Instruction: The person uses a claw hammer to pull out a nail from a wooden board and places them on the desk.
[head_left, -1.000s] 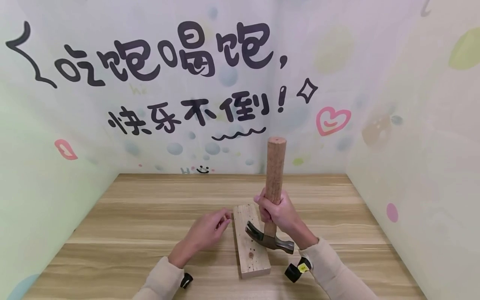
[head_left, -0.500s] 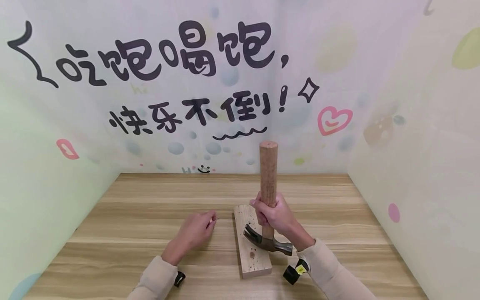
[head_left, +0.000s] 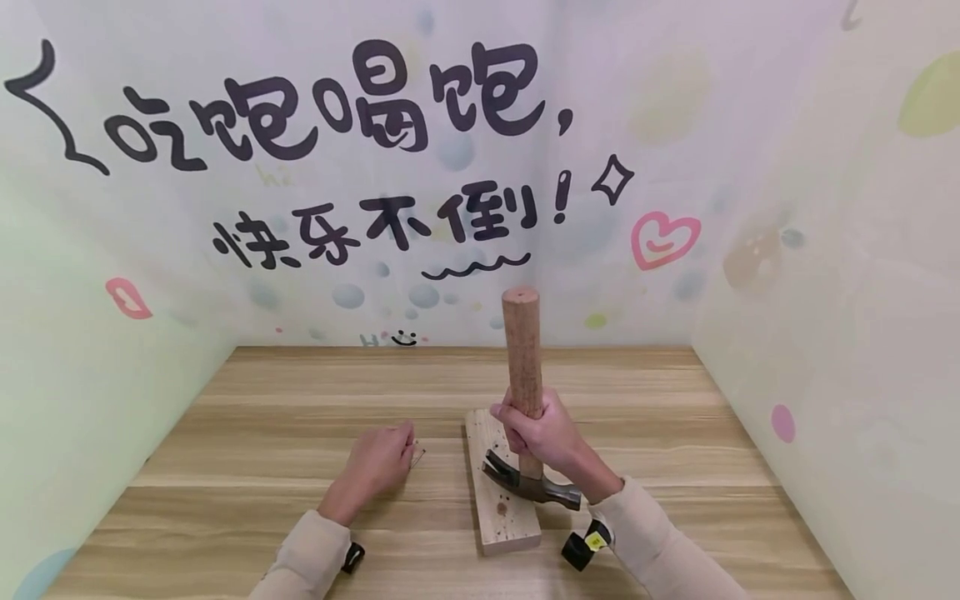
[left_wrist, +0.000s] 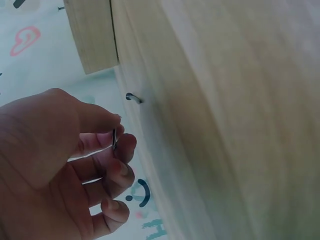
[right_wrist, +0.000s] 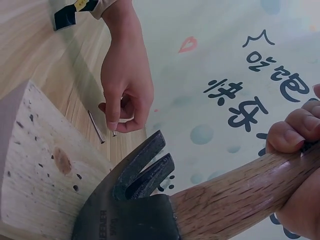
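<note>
My right hand (head_left: 546, 429) grips the wooden handle of a claw hammer (head_left: 522, 358). The handle points up, and the steel head hangs low over a wooden block (head_left: 501, 521), claw to the left. Whether the head touches the block I cannot tell. To the left of the block, my left hand (head_left: 375, 458) is low over the table, pinching a nail (left_wrist: 114, 139) between thumb and fingertips; most of that nail is hidden. Another nail (right_wrist: 96, 127) lies on the table close to these fingers. Dark specks or holes and a knot mark the block's top.
The wood-grain table (head_left: 262, 433) ends at a printed back wall (head_left: 337, 317), with side walls left and right. Black wrist cameras sit at both cuffs, the right one (head_left: 577, 550) near the block's front end.
My left hand has moved left, away from the block, and a nail on the table now shows beside it. The hammer has shifted slightly left and lower in my right hand's grip.
</note>
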